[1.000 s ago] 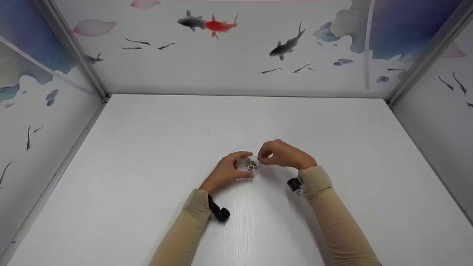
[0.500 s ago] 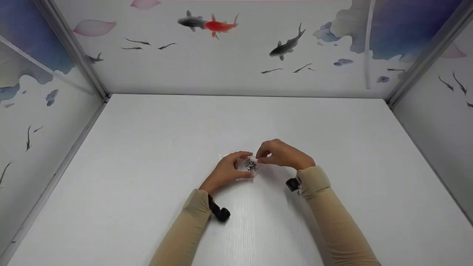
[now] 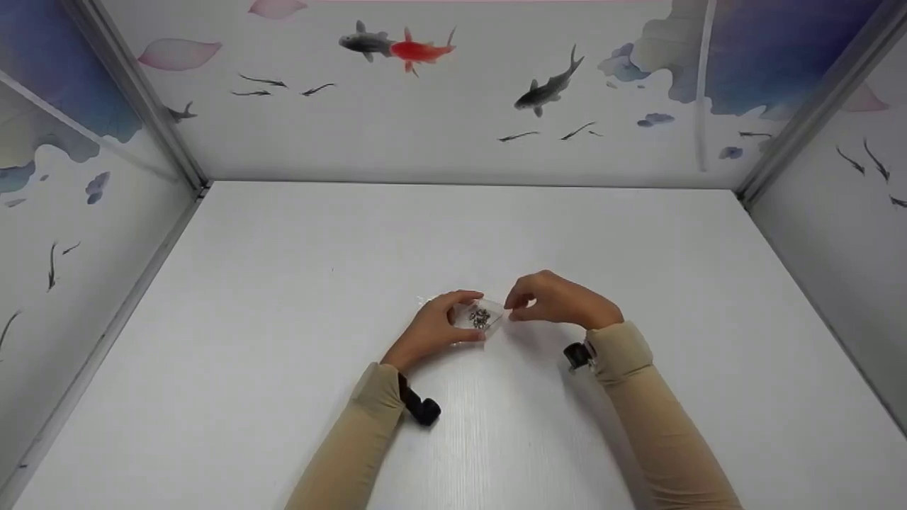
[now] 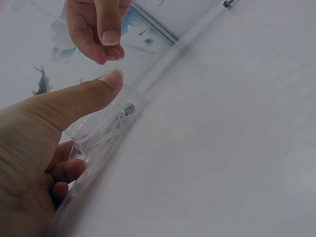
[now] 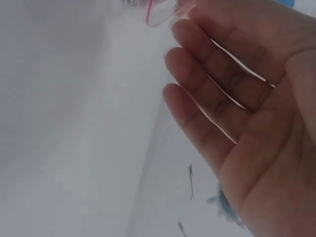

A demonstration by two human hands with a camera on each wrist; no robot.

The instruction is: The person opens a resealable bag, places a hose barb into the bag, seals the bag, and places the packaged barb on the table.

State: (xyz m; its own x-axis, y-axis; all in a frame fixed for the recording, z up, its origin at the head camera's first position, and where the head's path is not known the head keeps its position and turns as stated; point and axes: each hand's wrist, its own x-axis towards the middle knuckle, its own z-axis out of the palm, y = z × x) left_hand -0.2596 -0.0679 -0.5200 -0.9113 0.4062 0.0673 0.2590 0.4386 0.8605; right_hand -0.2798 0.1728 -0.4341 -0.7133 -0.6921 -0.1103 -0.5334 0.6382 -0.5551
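Observation:
My left hand (image 3: 432, 326) holds a small clear zip bag (image 3: 494, 309) between its thumb and fingers, just above or on the table. Inside lie several small shiny metal pieces (image 3: 480, 318); their exact kind is too small to tell. Part of the bag (image 4: 98, 133) shows behind the left thumb in the left wrist view. My right hand (image 3: 560, 301) is by the bag's right edge, thumb and index finger bent toward it with a gap between them. In the right wrist view a pink line marks the bag (image 5: 160, 12), and the other fingers are loosely bent.
Both hands work over a white table (image 3: 283, 297). White panels (image 3: 460, 142) painted with fish and leaves enclose its back and sides. A small dark metal piece (image 4: 228, 4) appears at the top of the left wrist view.
My right hand has drawn slightly to the right from the bag's edge, and more of that edge shows. The left hand and the bag have hardly moved.

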